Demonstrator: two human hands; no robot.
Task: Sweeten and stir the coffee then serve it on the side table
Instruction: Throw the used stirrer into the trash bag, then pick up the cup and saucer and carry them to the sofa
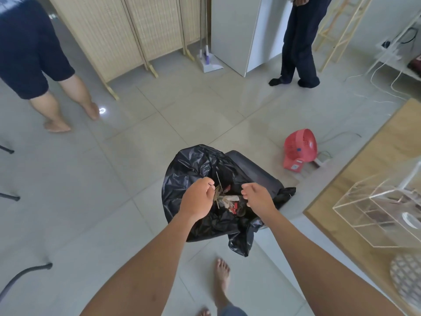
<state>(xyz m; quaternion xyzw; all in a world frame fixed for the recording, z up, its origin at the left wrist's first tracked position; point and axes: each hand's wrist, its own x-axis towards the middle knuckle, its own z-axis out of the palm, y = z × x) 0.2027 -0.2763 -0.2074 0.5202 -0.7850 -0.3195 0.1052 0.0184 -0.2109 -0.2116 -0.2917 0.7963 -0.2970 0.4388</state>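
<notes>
- Both hands hovered over an open black rubbish bag (193, 169) on the floor: left hand (197, 200) fingers curled, possibly pinching a thin scrap; right hand (257, 197) loosely curled, empty.
- No coffee or side table in view; the wooden bench (387, 151) stood at three o'clock.
- Judged: wrapper disposal; stirring and serving unconfirmed.

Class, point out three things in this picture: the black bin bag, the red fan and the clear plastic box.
black bin bag (193, 160): head view, upper left of the crinkled plastic.
red fan (300, 145): head view, middle of the round grille.
clear plastic box (373, 215): head view, its near side wall.
</notes>
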